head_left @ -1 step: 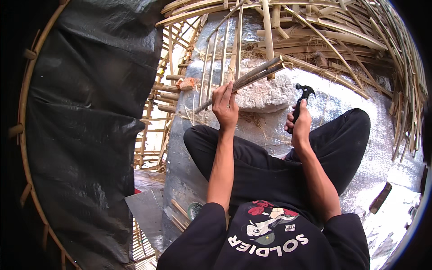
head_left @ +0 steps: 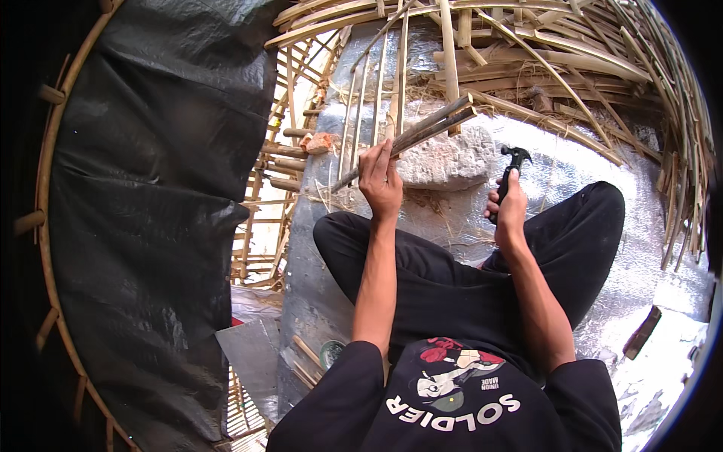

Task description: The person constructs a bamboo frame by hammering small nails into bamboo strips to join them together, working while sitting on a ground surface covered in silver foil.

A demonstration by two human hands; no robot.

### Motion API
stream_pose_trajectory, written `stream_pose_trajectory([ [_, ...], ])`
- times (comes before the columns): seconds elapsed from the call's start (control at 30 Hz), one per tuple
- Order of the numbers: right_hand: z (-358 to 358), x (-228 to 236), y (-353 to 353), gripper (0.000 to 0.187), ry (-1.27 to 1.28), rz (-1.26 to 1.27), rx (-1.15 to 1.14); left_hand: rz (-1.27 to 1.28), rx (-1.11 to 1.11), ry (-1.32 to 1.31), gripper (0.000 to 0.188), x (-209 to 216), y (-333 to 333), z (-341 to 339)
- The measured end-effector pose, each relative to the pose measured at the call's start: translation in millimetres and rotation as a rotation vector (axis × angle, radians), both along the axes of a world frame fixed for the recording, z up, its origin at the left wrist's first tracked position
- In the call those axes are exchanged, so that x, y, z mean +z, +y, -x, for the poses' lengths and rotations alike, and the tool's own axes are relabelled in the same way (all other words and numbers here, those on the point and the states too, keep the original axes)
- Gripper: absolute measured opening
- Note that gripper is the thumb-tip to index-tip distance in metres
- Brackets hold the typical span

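Note:
My left hand [head_left: 380, 181] is closed around a bundle of thin bamboo strips [head_left: 437, 124]. The bundle slants up to the right, and its far end lies over a rough grey stone block [head_left: 444, 162]. My right hand [head_left: 508, 207] grips the handle of a black claw hammer [head_left: 515, 158], held upright just right of the stone and apart from the strips. I sit cross-legged in black trousers [head_left: 452, 279], with the stone right in front of my legs.
A silver foil sheet [head_left: 640, 301] covers the ground under me. A black plastic sheet [head_left: 143, 226] on a round bamboo frame fills the left. Piled bamboo slats [head_left: 572, 68] curve across the top and right. A brick piece [head_left: 320, 143] and a wooden offcut [head_left: 642, 331] lie nearby.

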State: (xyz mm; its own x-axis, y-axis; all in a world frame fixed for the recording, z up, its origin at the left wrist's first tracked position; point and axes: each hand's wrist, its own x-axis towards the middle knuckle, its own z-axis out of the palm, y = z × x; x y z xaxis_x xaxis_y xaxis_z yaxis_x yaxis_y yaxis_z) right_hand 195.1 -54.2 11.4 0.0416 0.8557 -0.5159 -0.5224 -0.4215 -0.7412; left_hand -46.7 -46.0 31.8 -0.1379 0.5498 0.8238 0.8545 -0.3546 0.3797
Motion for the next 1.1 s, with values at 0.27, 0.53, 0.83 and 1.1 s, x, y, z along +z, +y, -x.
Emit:
stream_pose_trajectory([
  [0.27, -22.5, -67.5, 23.2, 0.037, 0.393, 0.263, -0.119, -0.034, 0.122, 0.067, 0.033, -5.4, 0.1, 15.7],
  [0.53, -13.0, -55.7, 24.7, 0.035, 0.444, 0.302, -0.045, -0.015, 0.159, 0.177, 0.031, -14.5, 5.5, 25.6],
  [0.83, -13.2, -55.8, 22.7, 0.034, 0.439, 0.319, -0.041, -0.014, 0.139, 0.155, 0.025, -16.5, 4.0, 23.5],
  [1.1, -12.2, -54.3, 22.2, 0.037, 0.428, 0.333, -0.041, -0.021, 0.138, 0.159, 0.026, -15.9, 4.6, 23.6],
])
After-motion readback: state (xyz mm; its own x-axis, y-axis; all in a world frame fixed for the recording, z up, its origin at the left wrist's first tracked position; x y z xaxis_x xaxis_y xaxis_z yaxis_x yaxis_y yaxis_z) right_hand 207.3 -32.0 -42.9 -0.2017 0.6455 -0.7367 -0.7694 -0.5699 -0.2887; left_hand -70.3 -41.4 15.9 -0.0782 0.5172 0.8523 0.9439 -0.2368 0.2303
